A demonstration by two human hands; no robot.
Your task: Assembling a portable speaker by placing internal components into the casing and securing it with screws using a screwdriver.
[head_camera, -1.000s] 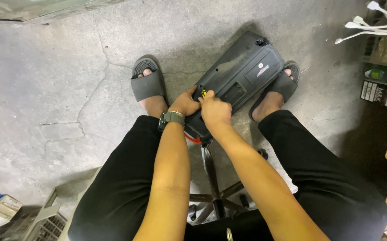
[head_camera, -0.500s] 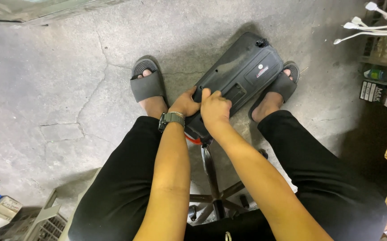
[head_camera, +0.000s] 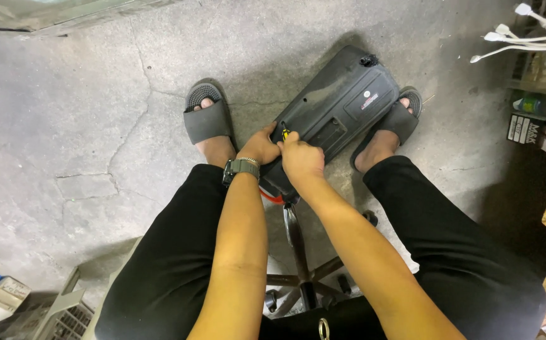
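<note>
Seated on wheeled stool base point(head_camera: 304, 277), knees apart. Left hand point(head_camera: 259, 146) and right hand point(head_camera: 301, 160) together, clamped around small yellow-tipped tool point(head_camera: 285, 133), bracing black plastic casing point(head_camera: 336, 110) tilted between sandalled feet on concrete floor point(head_camera: 84, 126).

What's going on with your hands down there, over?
Left hand gripping black plastic casing. Right hand pinching small yellow-tipped tool against it. Grey sandals flank it.

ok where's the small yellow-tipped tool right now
In the head view, the yellow-tipped tool is centre frame, pinched between the left hand and right hand against the near edge of the black plastic casing.
</note>
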